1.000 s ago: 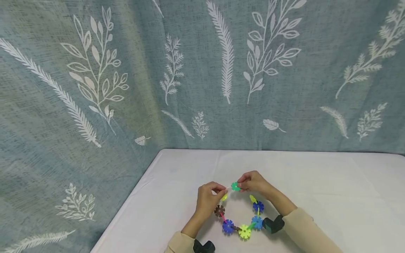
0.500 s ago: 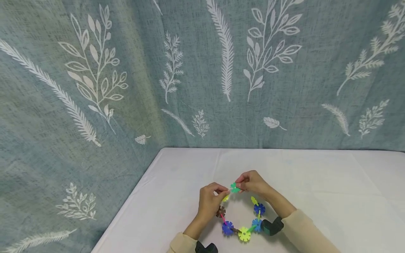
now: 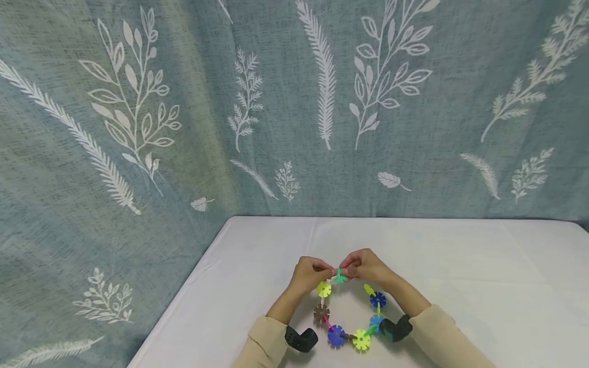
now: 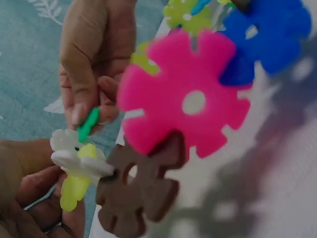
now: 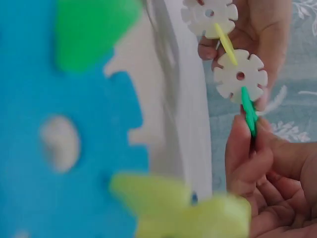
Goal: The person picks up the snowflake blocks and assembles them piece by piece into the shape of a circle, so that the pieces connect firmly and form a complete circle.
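Note:
Above the table, my left hand [image 3: 310, 273] pinches a white notched disc [image 5: 253, 74] at one end of a chain of flower-shaped plastic discs. My right hand [image 3: 365, 266] pinches a green disc [image 3: 339, 276] between thumb and fingers. In the right wrist view the green disc meets the white disc's lower edge, turned edge-on to it. From the white disc the chain runs through a yellow disc [image 3: 324, 289], a brown disc [image 4: 141, 193], a pink disc [image 4: 168, 84] and a blue disc [image 3: 336, 336]. Both hands' fingertips are close together.
The chain curves through a yellow-green disc [image 3: 361, 340] and a light-blue disc [image 3: 376, 322] to a dark-blue disc [image 3: 378, 299], ending in a yellow disc [image 3: 369, 289] below my right hand. A white cloth covers the table [image 3: 460, 276]; a leaf-patterned curtain [image 3: 285, 102] hangs behind.
My left hand has moved right, bringing its fingertips up to my right hand's. The green disc has turned more edge-on, and the left part of the chain shows more fully.

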The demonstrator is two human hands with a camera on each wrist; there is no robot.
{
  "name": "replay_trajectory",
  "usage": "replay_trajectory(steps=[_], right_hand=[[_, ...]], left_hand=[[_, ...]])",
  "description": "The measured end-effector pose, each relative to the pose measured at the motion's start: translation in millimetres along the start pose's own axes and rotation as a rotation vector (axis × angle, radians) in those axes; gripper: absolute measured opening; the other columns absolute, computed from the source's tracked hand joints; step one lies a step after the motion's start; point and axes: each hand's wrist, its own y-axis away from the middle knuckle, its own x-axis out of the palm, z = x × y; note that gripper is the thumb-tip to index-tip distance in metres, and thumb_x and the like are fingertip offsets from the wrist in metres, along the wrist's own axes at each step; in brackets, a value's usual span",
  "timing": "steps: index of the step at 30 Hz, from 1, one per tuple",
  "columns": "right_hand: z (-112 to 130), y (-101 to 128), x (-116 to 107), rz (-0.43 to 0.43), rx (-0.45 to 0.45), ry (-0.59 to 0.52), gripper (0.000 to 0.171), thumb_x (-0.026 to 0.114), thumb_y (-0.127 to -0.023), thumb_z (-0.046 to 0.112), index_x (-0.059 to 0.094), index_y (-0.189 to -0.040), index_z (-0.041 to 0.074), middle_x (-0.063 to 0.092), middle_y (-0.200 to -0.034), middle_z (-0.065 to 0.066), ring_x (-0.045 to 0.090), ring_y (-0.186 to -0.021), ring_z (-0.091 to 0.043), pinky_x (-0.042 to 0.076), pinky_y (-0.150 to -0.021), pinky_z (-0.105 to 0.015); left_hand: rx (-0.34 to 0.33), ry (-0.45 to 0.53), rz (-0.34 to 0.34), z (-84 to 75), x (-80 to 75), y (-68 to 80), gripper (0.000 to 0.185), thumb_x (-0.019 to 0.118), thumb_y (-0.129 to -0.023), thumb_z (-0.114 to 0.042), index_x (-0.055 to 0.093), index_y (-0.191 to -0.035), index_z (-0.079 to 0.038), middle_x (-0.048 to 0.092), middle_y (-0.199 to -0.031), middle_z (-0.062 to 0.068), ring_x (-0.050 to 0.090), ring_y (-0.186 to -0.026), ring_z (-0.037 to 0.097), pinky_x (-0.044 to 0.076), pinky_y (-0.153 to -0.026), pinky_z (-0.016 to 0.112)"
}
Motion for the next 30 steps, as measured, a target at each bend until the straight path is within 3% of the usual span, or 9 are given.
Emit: replay_trajectory(steps=[3,5,8,12,15,17,23,26,30], right_hand=[[2,8,-5,-0.018,-0.068,0.112,0.022,0.06,-0.088,0.011,0.063,-0.099,-0.008,0.069,-0.081,-0.013,0.065,-0.071,-0.018,0.051,-0.062,-0.029],[4,17,-10,-0.067,-0.075,0.252,0.022,0.06,-0.088,0.014,0.066,-0.098,-0.004,0.069,-0.082,-0.011,0.063,-0.071,-0.015,0.051,-0.062,-0.028],[6,35,-14,-0.12,0.027,0.452,0.021,0.062,-0.087,0.024,0.07,-0.087,0.004,0.067,-0.076,-0.004,0.058,-0.064,-0.011,0.047,-0.057,-0.027],[5,51,-10,-0.093,0.17,0.549,0.023,0.067,-0.081,0.033,0.07,-0.079,0.01,0.064,-0.07,0.002,0.054,-0.058,-0.011,0.043,-0.05,-0.028],[1,54,-5,-0.063,0.143,0.527,0.018,0.069,-0.078,0.024,0.07,-0.083,0.007,0.062,-0.068,0.001,0.053,-0.057,-0.011,0.042,-0.049,-0.028],[-4,52,-5,-0.038,0.074,0.492,0.017,0.068,-0.079,0.017,0.069,-0.088,0.003,0.062,-0.069,0.001,0.052,-0.058,-0.01,0.041,-0.05,-0.027],[-21,38,-12,0.087,-0.095,0.282,0.019,0.059,-0.088,0.013,0.067,-0.099,0.0,0.068,-0.085,-0.006,0.056,-0.07,-0.002,0.046,-0.064,-0.019],[-25,32,-15,0.13,-0.108,0.181,0.022,0.058,-0.089,0.015,0.066,-0.102,-0.001,0.069,-0.093,-0.01,0.058,-0.077,-0.001,0.047,-0.071,-0.019],[-24,28,-15,0.135,-0.095,0.129,0.024,0.058,-0.089,0.017,0.065,-0.103,-0.002,0.069,-0.094,-0.013,0.06,-0.08,-0.005,0.047,-0.072,-0.019]], left_hand=[[-0.039,0.017,-0.005,-0.9,1.0,0.3,0.015,0.07,-0.077,-0.011,0.071,-0.079,0.004,0.069,-0.072,0.014,0.054,-0.056,0.004,0.044,-0.054,0.02],[-0.057,0.026,-0.015,-1.4,1.5,0.6,0.015,0.071,-0.077,-0.011,0.071,-0.079,0.004,0.069,-0.072,0.013,0.054,-0.057,0.005,0.044,-0.054,0.02],[-0.074,0.039,-0.027,-1.5,2.0,1.0,0.015,0.071,-0.077,-0.012,0.071,-0.079,0.003,0.069,-0.072,0.012,0.055,-0.058,0.005,0.044,-0.055,0.021],[-0.083,0.044,-0.048,-0.2,2.4,1.2,0.014,0.071,-0.076,-0.011,0.071,-0.079,0.003,0.069,-0.072,0.013,0.055,-0.058,0.006,0.044,-0.055,0.021],[-0.088,0.051,-0.058,2.5,3.8,1.2,0.014,0.071,-0.076,-0.01,0.07,-0.079,0.003,0.069,-0.072,0.013,0.054,-0.058,0.006,0.044,-0.055,0.021],[-0.085,0.065,-0.055,5.1,5.3,1.3,0.014,0.071,-0.076,-0.01,0.071,-0.079,0.003,0.069,-0.073,0.013,0.054,-0.058,0.006,0.044,-0.055,0.021],[-0.073,0.132,-0.039,9.6,9.4,1.9,0.014,0.07,-0.076,-0.007,0.071,-0.082,0.005,0.07,-0.076,0.017,0.057,-0.059,0.004,0.046,-0.056,0.019],[-0.078,0.147,-0.036,9.2,10.1,2.1,0.014,0.07,-0.076,-0.006,0.071,-0.082,0.006,0.07,-0.077,0.018,0.057,-0.06,0.004,0.045,-0.057,0.019],[-0.08,0.149,-0.039,8.9,10.5,0.9,0.015,0.07,-0.076,-0.007,0.071,-0.082,0.006,0.07,-0.079,0.017,0.057,-0.062,0.004,0.046,-0.058,0.019]])
